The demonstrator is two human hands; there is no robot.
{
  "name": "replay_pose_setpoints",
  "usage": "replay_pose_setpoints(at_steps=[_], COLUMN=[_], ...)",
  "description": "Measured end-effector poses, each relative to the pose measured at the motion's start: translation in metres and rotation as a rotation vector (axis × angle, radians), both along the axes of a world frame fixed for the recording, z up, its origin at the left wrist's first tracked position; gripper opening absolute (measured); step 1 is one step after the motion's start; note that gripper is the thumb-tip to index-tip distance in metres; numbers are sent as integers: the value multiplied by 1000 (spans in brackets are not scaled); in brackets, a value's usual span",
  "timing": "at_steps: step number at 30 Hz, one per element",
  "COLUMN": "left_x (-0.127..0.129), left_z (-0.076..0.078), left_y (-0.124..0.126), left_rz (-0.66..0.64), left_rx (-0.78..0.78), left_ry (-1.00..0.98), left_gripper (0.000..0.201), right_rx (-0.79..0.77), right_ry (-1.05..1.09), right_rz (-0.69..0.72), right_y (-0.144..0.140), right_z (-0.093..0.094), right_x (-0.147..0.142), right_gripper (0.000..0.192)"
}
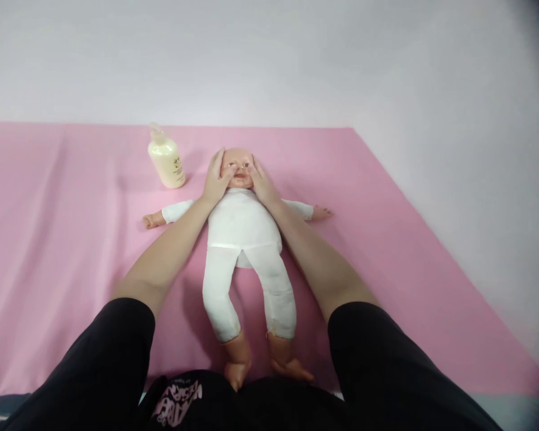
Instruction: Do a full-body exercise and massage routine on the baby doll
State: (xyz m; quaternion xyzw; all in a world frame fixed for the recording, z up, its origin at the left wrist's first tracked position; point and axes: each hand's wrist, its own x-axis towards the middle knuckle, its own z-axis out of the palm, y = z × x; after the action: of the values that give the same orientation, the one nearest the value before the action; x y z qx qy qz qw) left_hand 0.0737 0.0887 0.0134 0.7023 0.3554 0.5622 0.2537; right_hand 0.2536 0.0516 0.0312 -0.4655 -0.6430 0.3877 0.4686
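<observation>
A baby doll (245,218) in a white top and trousers lies on its back, arms spread and bare feet towards me. My left hand (216,179) rests flat along one side of its head, fingers stretched up past the cheek, thumb on the face near the mouth. On the other side of the face, my right hand (263,184) lies the same way, fingers straight beside the eye and temple. Both palms touch the cheeks and jaw, and neither hand is closed round anything. Between them the doll's eyes, nose and mouth show.
A pump bottle (167,158) of pale yellow liquid stands to the left of the doll's head. Everything rests on a pink sheet (377,257), creased at the left. A pale wall (251,60) rises behind its far edge and along the right.
</observation>
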Motion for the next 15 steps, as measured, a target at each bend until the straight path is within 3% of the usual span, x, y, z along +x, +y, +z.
replay_pose_setpoints(at_steps=[5,15], left_x=[0,-2], left_z=[3,-3], left_y=[-3,2], left_rz=[17,-6], left_rx=[28,59], left_ry=[66,38], left_gripper=[100,90], right_rx=[26,24], right_ry=[-14,35], right_rz=[-2,-18], right_y=[-12,-4], right_z=[10,4], right_x=[2,0], right_gripper=[112,95])
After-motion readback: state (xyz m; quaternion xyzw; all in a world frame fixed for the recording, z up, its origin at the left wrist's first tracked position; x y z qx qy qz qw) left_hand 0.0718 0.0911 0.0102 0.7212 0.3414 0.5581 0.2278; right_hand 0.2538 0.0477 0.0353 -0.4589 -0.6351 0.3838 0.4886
